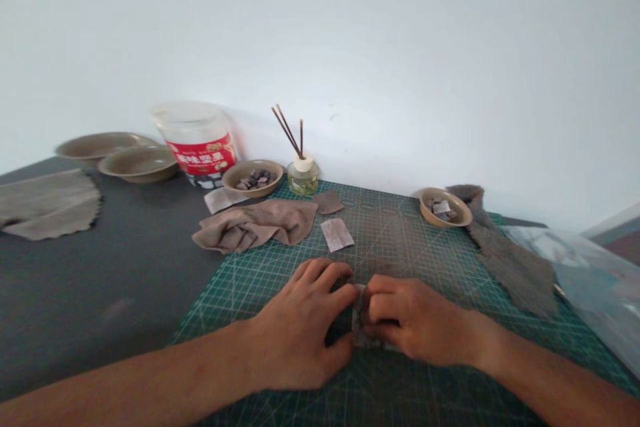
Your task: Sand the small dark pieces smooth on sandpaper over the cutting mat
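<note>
A small greyish flat piece (pixel 359 328) lies on the green cutting mat (pixel 250 290), between my two hands. My left hand (pixel 310 327) arches over its left edge, with fingers curled and the thumb set apart from them; the fingertips touch the edge of the piece. Over its right part is my right hand (pixel 410 320), fingers bent and pressed together; what they pinch, if anything, is hidden. Beyond the hands lie a pale square piece (pixel 337 235) and a darker square piece (pixel 328 202), beside a crumpled brown cloth (pixel 260 223).
Behind are a bowl of dark chunks (pixel 253 192), a reed diffuser (pixel 303 177) and a red-labelled tub (pixel 200 147). More bowls (pixel 140 165) and a grey cloth (pixel 55 205) are left. A small bowl (pixel 463 213), a fuzzy cloth (pixel 515 273) and plastic sheeting (pixel 590 280) are right.
</note>
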`<state>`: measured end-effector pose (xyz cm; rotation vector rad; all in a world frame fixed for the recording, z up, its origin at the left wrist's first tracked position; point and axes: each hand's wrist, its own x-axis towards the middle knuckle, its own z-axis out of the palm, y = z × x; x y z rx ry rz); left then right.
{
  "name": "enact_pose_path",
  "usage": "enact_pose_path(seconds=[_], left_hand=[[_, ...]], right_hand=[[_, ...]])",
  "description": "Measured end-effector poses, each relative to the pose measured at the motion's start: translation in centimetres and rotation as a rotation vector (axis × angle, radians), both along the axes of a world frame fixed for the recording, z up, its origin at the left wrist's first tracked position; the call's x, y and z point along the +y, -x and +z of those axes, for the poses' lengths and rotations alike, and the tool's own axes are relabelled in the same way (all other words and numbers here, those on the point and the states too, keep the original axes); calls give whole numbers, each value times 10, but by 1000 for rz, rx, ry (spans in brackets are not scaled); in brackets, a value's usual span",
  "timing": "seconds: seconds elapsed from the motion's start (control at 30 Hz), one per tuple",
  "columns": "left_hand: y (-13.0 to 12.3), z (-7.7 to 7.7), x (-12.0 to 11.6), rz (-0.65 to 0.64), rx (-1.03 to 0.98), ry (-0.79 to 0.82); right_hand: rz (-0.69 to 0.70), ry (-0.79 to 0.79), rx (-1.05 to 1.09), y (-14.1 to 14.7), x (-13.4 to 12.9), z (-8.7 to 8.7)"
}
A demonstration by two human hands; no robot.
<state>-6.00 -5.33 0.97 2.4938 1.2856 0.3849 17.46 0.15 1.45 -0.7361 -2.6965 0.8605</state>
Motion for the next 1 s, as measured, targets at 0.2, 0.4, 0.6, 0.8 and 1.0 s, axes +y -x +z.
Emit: enact_pose_path(seconds=[0.2,0.4,0.6,0.8,1.0], left_hand=[[0,-1,-1,10,0,-4],[0,-1,0,15,-5,-14],[0,0,-1,6,-14,-4],[1,0,1,6,-5,-5],[0,1,0,5,-3,-4]], right_hand=[[68,61,-2,-4,0,-5],[-75,-55,-27,-6,0,-1],[50,49,7,-5,-1,0],[57,66,-54,-4,3,2],[-89,-38,-37,-5,3,4]])
